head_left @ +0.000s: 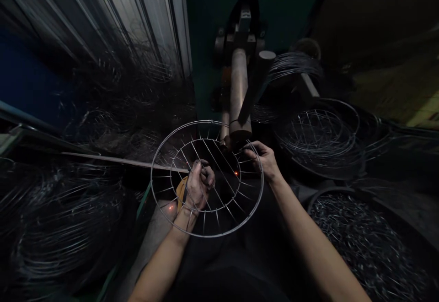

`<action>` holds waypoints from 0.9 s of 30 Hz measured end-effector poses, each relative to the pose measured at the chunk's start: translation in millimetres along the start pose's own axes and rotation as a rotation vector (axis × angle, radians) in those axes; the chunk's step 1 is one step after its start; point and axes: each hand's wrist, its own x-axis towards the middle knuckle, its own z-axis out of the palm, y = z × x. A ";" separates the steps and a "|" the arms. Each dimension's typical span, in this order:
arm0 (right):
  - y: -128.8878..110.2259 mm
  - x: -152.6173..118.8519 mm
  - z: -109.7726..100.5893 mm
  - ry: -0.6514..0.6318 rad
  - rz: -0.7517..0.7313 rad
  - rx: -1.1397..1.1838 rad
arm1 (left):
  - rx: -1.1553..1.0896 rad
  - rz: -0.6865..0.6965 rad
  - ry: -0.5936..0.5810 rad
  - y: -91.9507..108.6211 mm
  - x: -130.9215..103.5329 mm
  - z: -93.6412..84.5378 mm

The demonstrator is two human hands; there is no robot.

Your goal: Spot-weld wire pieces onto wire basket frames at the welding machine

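A round wire frame (210, 236) with two rings joined by short spokes, and straight wires across its inner ring, spans the middle in front of me. Bent round a wire of the inner ring, my left hand (200, 183) is closed on the frame. At the upper right of the outer ring, my right hand (262, 158) is closed with the fingertips pinching at the rim. The frame's far right edge lies close under the end of a metal machine arm (240, 130). Small orange sparks glow near the inner ring.
Coiled wire rings (58, 238) lie at the left. On the right stand a stack of wire rings (315, 132) and a tub (310, 201) of short metal pieces. A dark rod slants beside the machine arm. Corrugated metal sheet rises at the back left.
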 end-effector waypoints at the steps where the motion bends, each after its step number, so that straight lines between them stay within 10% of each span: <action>1: -0.9 4.5 1.3 -0.006 -0.013 -0.019 | -0.003 0.010 -0.002 -0.7 0.6 -0.9; 27: -7.0 -2.5 -10.0 -0.060 0.023 -0.014 | -0.004 0.050 -0.004 -0.1 -2.3 9.4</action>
